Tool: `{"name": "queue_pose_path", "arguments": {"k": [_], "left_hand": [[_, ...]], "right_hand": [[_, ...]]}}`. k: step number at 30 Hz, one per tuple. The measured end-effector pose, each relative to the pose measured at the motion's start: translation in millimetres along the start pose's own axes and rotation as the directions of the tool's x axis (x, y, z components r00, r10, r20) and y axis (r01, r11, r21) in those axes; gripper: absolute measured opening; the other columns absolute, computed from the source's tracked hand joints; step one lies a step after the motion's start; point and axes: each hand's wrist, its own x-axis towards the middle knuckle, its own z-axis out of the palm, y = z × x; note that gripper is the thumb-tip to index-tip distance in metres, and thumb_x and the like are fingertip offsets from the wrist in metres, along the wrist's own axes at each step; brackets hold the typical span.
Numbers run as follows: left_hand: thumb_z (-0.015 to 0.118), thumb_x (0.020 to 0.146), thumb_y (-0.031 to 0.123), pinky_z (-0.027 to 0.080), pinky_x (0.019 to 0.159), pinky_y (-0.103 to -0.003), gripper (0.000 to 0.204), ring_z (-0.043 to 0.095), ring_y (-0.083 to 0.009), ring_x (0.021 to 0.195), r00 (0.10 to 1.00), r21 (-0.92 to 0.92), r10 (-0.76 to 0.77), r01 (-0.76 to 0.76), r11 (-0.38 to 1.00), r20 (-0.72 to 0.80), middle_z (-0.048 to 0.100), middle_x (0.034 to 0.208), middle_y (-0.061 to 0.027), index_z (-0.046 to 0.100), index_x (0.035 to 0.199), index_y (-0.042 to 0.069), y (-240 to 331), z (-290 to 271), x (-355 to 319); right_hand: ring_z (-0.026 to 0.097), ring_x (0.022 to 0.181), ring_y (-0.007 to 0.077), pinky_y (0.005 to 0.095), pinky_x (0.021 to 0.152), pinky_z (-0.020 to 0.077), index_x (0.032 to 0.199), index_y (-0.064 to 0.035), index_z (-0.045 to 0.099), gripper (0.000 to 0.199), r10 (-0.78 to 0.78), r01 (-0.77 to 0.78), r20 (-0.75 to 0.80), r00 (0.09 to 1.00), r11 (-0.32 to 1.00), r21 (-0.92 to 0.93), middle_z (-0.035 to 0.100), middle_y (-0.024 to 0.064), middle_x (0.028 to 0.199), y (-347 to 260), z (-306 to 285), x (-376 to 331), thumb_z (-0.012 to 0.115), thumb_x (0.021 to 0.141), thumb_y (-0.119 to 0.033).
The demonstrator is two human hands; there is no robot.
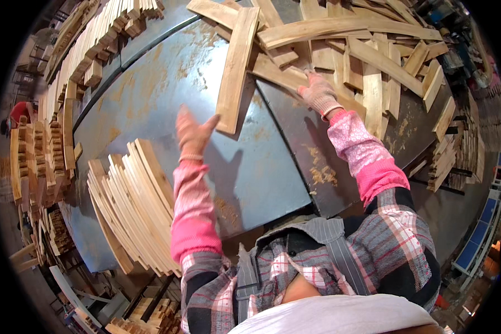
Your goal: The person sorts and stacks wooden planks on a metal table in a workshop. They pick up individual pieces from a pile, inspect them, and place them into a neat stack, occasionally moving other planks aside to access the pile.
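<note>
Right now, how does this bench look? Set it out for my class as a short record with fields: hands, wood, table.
Left hand: open, thumb beside the lower end of a wide board; contact unclear
Right hand: at the jumbled pile, fingers over a plank; grip unclear
Neat row: curved slats side by side, left of the left forearm
Table: grey metal, dark seam, patches of sawdust

Count: one left hand, one right hand; two pink oversleeves; one near row of wooden slats; one heap of overlapping boards, individually uncountable.
</note>
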Motion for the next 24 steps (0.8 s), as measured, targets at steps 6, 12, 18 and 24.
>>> {"name": "queue_pose_path", "arguments": {"k": [6, 12, 18, 24], "left_hand": [[0.085, 0.071, 0.033, 0.051, 0.104, -0.048, 0.101, 0.057, -0.0456, 0.126, 0.891, 0.047, -0.239, 0.24, 0.97, 0.386, 0.056, 0.136, -0.0307, 0.035, 0.152, 0.0, 97, 42, 6], [0.077, 0.068, 0.019, 0.055, 0.088, -0.043, 0.069, 0.066, -0.0314, 0.102, 0.912, -0.659, -0.231, 0.405, 0.634, 0.339, 0.066, 0.11, -0.0165, 0.054, 0.132, 0.004, 71, 11, -98], [0.072, 0.073, 0.019, 0.058, 0.091, -0.042, 0.074, 0.067, -0.0312, 0.104, 0.767, -0.821, -0.296, 0.518, -0.239, 0.57, 0.065, 0.117, -0.0199, 0.049, 0.137, -0.011, 39, -9, -143], [0.067, 0.078, 0.024, 0.059, 0.089, -0.046, 0.071, 0.068, -0.0324, 0.1, 0.733, -0.628, -0.093, 0.502, -0.595, 0.674, 0.066, 0.112, -0.0208, 0.05, 0.137, -0.011, 45, -9, -119]], "right_hand": [[0.059, 0.126, 0.0417, 0.0472, 0.107, 0.0477, 0.139, -0.006, 0.057, 0.061, -0.274, 0.277, -0.111, 0.955, 0.961, 0.012, 0.062, 0.0232, 0.136, -16, -33, 94, 0.069, 0.087, -0.034], [0.062, 0.123, 0.0411, 0.0451, 0.102, 0.0501, 0.136, -0.0066, 0.056, 0.064, -0.331, 0.321, -0.062, 0.942, 0.938, -0.13, 0.067, 0.0192, 0.129, -83, -46, 199, 0.075, 0.086, -0.043], [0.067, 0.117, 0.0375, 0.048, 0.096, 0.0545, 0.136, -0.0059, 0.057, 0.07, -0.317, 0.262, -0.107, 0.942, 0.899, -0.351, 0.068, 0.0206, 0.124, -176, 37, 228, 0.076, 0.083, -0.046], [0.069, 0.107, 0.0381, 0.0455, 0.087, 0.0568, 0.127, -0.0012, 0.063, 0.06, -0.474, 0.469, 0.318, 0.821, 0.878, 0.097, 0.07, 0.0238, 0.114, -150, 30, 176, 0.071, 0.082, -0.04]]}}
